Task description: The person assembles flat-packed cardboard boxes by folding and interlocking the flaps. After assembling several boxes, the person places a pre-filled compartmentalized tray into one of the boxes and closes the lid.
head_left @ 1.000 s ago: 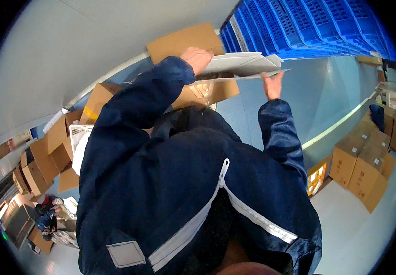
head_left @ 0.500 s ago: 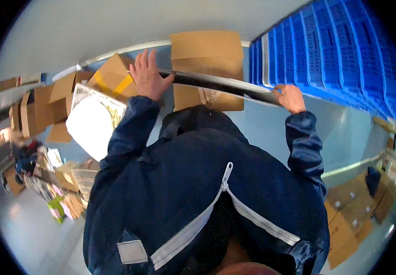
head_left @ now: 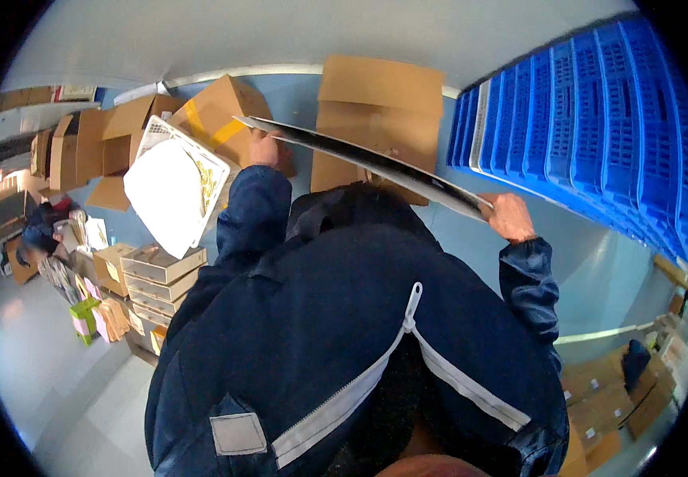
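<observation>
A thin flat panel [head_left: 352, 157], dark with pale edges, spans the space in front of me, seen almost edge-on; its exact kind I cannot tell. My left hand [head_left: 263, 149] grips it near its left end, fingers partly hidden by the panel. My right hand [head_left: 509, 217] is closed on the right end, which sits lower in the picture. Beyond the panel stands a brown cardboard box [head_left: 380, 103], partly covered by it.
Tall blue plastic crates [head_left: 583, 119] line the right side. On the left are a white basket [head_left: 210, 219] with a white sheet over it, a taped carton [head_left: 221, 111], open cartons [head_left: 117, 127] and drawers [head_left: 157, 266]. A person [head_left: 38, 238] is at the far left. Flattened cardboard [head_left: 602, 401] lies lower right.
My left hand has gone from spread fingers at the panel's end to gripping its lower edge. The panel is tilted more, its right end lower. My view has shifted slightly.
</observation>
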